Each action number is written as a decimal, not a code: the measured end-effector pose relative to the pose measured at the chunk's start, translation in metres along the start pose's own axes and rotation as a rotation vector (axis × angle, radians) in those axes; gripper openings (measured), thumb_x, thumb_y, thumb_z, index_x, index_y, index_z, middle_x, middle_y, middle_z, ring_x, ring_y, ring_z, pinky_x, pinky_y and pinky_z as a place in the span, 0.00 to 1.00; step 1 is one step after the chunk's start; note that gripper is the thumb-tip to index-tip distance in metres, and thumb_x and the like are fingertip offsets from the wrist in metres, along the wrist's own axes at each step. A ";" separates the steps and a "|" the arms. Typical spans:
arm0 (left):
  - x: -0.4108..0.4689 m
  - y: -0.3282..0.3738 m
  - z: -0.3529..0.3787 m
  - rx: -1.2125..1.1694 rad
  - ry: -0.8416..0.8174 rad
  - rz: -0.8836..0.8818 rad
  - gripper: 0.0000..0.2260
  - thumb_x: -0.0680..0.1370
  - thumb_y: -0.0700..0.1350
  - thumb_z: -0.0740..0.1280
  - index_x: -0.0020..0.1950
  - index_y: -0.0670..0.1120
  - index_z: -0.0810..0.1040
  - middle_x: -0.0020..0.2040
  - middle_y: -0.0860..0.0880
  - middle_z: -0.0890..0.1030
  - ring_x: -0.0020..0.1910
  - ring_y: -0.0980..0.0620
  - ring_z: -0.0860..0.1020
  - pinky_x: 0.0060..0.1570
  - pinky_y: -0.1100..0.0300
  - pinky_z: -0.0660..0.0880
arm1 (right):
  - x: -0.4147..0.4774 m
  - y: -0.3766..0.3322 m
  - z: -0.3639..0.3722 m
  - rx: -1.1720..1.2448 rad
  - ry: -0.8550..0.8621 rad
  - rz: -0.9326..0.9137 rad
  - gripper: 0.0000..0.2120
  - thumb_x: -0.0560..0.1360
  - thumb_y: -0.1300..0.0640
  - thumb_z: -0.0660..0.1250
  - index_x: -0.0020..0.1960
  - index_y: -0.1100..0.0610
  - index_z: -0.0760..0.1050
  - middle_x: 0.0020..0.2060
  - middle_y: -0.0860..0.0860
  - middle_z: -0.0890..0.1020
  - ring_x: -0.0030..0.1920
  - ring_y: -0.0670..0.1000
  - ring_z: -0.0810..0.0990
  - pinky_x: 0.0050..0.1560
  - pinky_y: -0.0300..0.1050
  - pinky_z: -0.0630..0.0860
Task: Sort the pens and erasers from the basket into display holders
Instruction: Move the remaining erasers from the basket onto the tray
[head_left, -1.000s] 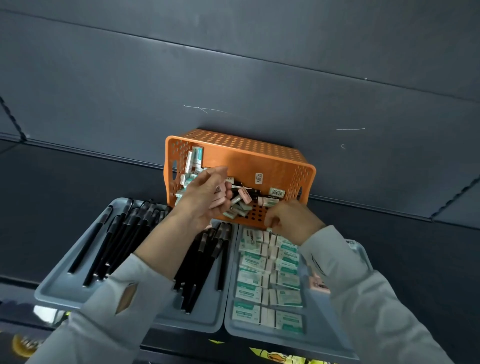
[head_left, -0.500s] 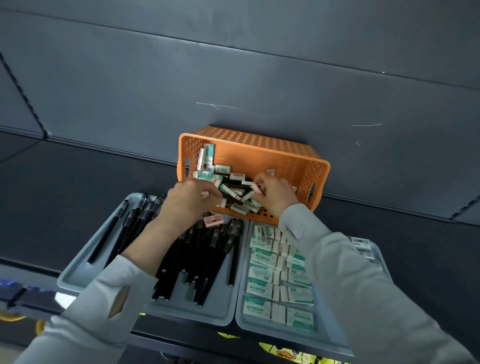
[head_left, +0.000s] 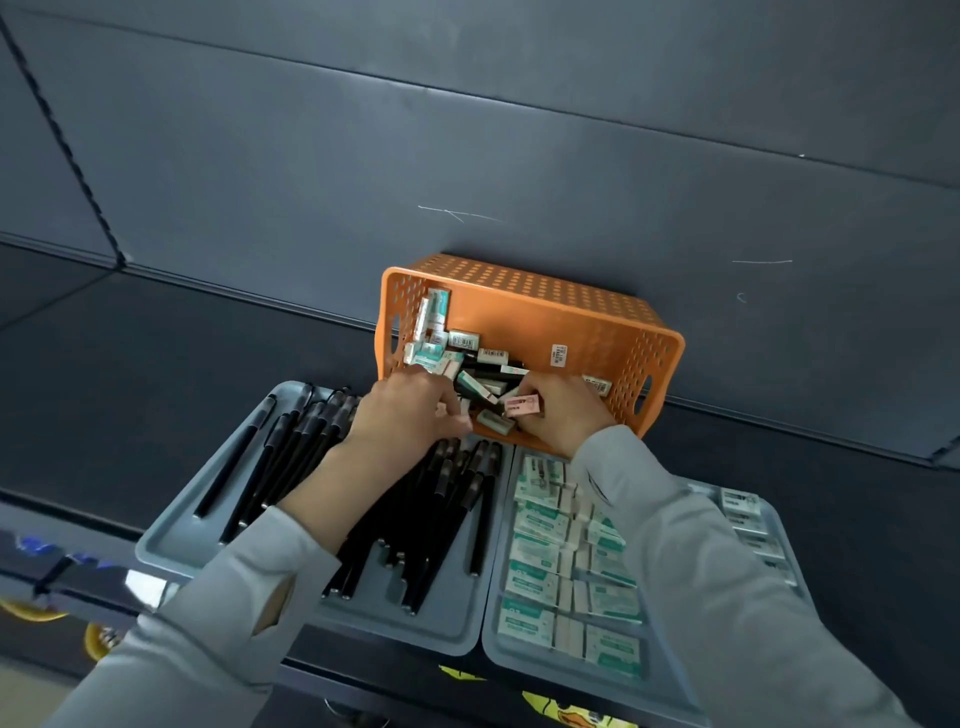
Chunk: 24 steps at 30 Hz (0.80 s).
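Two hands reach into the basket, which lies tipped on its side just behind two grey trays. The right hand pinches a pink eraser with its fingertips, right at the basket's mouth. The left hand curls its fingers into the pile; I cannot tell if it holds anything. To do this well, hold the eraser tight, lift it clear of the pile, and lay it flat in the eraser tray, not the pen tray. Go slow so nothing spills.
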<state>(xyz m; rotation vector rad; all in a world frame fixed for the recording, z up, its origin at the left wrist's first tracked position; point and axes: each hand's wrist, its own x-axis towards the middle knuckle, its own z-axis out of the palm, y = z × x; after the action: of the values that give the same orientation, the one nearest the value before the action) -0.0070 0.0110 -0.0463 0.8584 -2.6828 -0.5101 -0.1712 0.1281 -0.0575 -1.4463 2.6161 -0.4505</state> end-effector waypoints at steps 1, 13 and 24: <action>0.000 0.000 0.000 -0.129 0.040 -0.024 0.10 0.72 0.55 0.73 0.46 0.50 0.81 0.43 0.53 0.76 0.42 0.52 0.77 0.43 0.60 0.73 | -0.001 0.001 0.002 0.000 0.009 -0.005 0.13 0.72 0.58 0.68 0.54 0.47 0.80 0.50 0.53 0.83 0.51 0.56 0.80 0.45 0.45 0.75; -0.002 0.026 0.005 -1.781 -0.210 -0.706 0.04 0.79 0.42 0.64 0.47 0.44 0.78 0.40 0.46 0.80 0.38 0.53 0.80 0.32 0.64 0.78 | -0.008 0.007 -0.020 0.721 0.182 0.196 0.12 0.75 0.61 0.70 0.57 0.54 0.82 0.36 0.52 0.84 0.29 0.45 0.78 0.31 0.38 0.77; 0.003 0.059 0.017 -2.028 -0.249 -0.852 0.15 0.81 0.52 0.61 0.48 0.42 0.79 0.46 0.42 0.82 0.44 0.46 0.82 0.38 0.53 0.82 | -0.044 -0.010 -0.045 1.165 -0.040 0.069 0.14 0.82 0.56 0.59 0.62 0.61 0.76 0.52 0.55 0.84 0.37 0.49 0.79 0.34 0.37 0.76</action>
<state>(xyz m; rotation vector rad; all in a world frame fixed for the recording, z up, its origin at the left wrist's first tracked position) -0.0447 0.0584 -0.0373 0.9206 -0.5247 -2.6325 -0.1502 0.1690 -0.0130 -0.8896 1.7064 -1.5361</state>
